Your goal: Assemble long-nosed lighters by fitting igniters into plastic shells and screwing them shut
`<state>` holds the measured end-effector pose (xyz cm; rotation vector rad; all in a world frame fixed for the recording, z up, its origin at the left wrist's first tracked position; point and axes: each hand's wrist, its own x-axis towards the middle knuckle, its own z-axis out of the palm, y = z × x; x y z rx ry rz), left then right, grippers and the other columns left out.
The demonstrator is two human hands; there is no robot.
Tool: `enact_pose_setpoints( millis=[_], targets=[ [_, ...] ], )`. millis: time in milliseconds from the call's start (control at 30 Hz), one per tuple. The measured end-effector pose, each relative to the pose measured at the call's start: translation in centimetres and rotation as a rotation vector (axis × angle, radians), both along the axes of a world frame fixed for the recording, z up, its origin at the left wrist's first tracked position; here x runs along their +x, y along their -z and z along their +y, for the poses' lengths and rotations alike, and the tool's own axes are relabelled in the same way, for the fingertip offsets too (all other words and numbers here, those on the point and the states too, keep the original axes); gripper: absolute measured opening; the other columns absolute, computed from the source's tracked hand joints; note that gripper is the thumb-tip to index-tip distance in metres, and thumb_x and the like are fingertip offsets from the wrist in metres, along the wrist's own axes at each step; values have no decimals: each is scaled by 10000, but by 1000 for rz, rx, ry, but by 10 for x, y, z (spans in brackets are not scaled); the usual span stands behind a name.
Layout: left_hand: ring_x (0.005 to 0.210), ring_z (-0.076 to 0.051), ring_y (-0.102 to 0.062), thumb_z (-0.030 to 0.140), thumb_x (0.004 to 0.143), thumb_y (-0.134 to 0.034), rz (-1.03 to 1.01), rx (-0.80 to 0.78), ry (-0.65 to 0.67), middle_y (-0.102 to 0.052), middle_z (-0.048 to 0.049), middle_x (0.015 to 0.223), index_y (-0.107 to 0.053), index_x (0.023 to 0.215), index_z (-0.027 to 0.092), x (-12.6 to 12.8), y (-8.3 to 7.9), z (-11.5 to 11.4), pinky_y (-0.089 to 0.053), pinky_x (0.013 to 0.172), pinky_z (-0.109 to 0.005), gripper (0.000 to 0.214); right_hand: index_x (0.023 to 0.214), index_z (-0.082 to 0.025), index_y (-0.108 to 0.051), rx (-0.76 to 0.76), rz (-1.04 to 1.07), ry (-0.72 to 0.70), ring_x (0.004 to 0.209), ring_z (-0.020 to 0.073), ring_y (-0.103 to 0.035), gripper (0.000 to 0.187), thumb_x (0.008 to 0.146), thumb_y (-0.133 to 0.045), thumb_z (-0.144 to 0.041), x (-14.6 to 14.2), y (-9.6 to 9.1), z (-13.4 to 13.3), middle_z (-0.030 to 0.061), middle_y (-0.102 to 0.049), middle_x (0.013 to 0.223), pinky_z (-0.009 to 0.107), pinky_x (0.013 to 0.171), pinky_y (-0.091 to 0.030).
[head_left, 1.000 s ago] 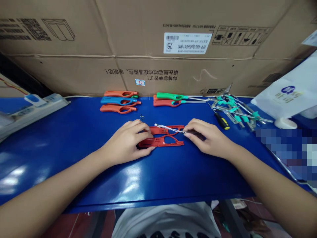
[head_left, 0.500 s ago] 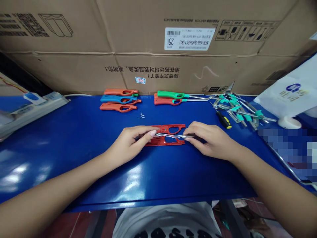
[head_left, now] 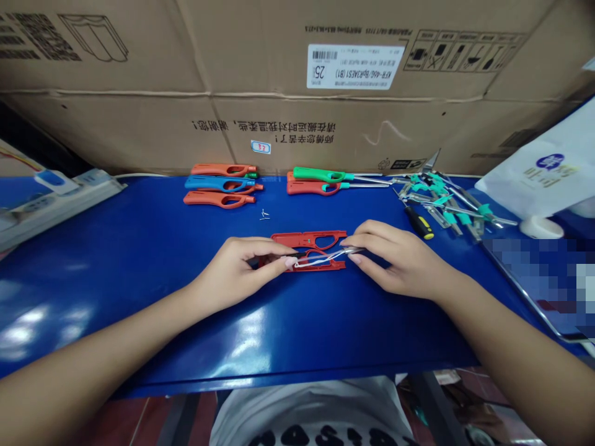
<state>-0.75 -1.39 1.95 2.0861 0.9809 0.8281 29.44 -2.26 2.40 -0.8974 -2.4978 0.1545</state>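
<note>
My left hand [head_left: 251, 266] is closed, thumb against fingers, on the dark inner part [head_left: 300, 254] of a lighter, mostly covered by the fingers. White wires [head_left: 320, 262] run from it to a short stretch of metal tube [head_left: 355, 250] that my right hand [head_left: 397, 257] pinches. Below the wires lies one red lighter shell half [head_left: 341, 266], partly hidden by my left hand. Its matching red shell half [head_left: 290, 240] rests just behind, inner side up. Both halves have a trigger opening toward the right.
Orange and blue lighter handles [head_left: 211, 183] lie at the back left, with assembled lighters [head_left: 320, 173] to their right. Small screws [head_left: 264, 215] lie nearby. A screwdriver [head_left: 419, 223] sits beside piled metal-and-teal lighter parts [head_left: 458, 207]. A power strip [head_left: 88, 201] stands left; cardboard [head_left: 260, 74] rises behind.
My left hand has shifted slightly, uncovering more of the rear shell half. The wires now sag toward me, and a black strip shows at my left fingertips. The view has moved a little.
</note>
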Motion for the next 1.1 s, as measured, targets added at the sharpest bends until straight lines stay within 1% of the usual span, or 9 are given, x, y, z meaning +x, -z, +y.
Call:
enact_pose_setpoints(
  millis=[100, 267, 367, 467, 633, 733, 833, 967, 1100],
  targets=[
    [725, -141, -704, 296, 922, -706, 15, 59, -5, -782, -26, 869, -804, 995, 191, -1, 0, 0, -518, 626, -210, 161, 1163, -157, -651, 19, -16, -7, 916, 209, -626, 215, 1009, -530, -247, 0, 0, 0, 111, -646, 1042, 335, 779, -526],
    [793, -146, -698, 258, 937, -685, 48, 176, -25, -755, -60, 952, -794, 1032, 160, -1, 1, 0, -536, 714, -228, 175, 1169, -171, -671, 81, -1, -49, 893, 207, -628, 221, 1006, -530, -217, 2, 1, 2, 109, -662, 1012, 335, 758, -536],
    [816, -139, -688, 234, 959, -653, 84, 248, 4, -720, -59, 958, -781, 1088, 163, -1, 3, 0, -541, 751, -232, 195, 1182, -183, -680, 167, 35, -86, 896, 211, -639, 230, 982, -566, -185, 4, 1, 2, 108, -693, 1011, 340, 763, -542],
    [834, -140, -687, 226, 977, -627, 110, 297, 38, -700, -57, 952, -768, 1116, 168, -1, 5, 0, -553, 771, -239, 206, 1177, -183, -687, 194, 11, -78, 884, 212, -641, 231, 974, -578, -172, 4, -1, 1, 108, -709, 1004, 343, 755, -543],
    [828, -146, -696, 237, 991, -606, 141, 355, 35, -718, -64, 971, -752, 1094, 175, -1, 7, 1, -566, 759, -252, 189, 1143, -193, -702, 172, -52, -61, 886, 217, -645, 212, 994, -552, -204, 4, -3, 0, 100, -721, 1003, 350, 748, -539],
    [830, -149, -699, 243, 991, -609, 149, 359, 38, -723, -74, 980, -750, 1075, 166, -1, 9, 1, -568, 745, -246, 181, 1118, -172, -708, 171, -75, -58, 885, 216, -646, 200, 996, -552, -204, 4, -3, 0, 105, -720, 1001, 344, 747, -531],
    [859, -156, -700, 250, 990, -615, 149, 363, 50, -726, -79, 991, -753, 1081, 168, -1, 10, 2, -572, 771, -253, 184, 1083, -158, -711, 161, -100, -49, 892, 213, -647, 182, 997, -559, -209, 4, -3, 0, 103, -717, 996, 331, 749, -518],
    [900, -169, -705, 257, 994, -609, 143, 368, 60, -729, -80, 1000, -761, 1088, 178, 0, 15, 4, -579, 821, -274, 196, 1079, -181, -706, 74, -168, -26, 911, 199, -671, 193, 1016, -535, -248, 4, -1, -1, 78, -719, 1023, 307, 740, -499],
    [878, -158, -706, 241, 997, -602, 139, 367, 85, -722, -74, 988, -765, 1104, 182, 1, 18, 6, -582, 819, -268, 203, 1068, -203, -711, -11, -233, -13, 899, 190, -686, 213, 1031, -514, -275, 4, 1, -1, 58, -722, 1029, 302, 735, -492]
  ],
)
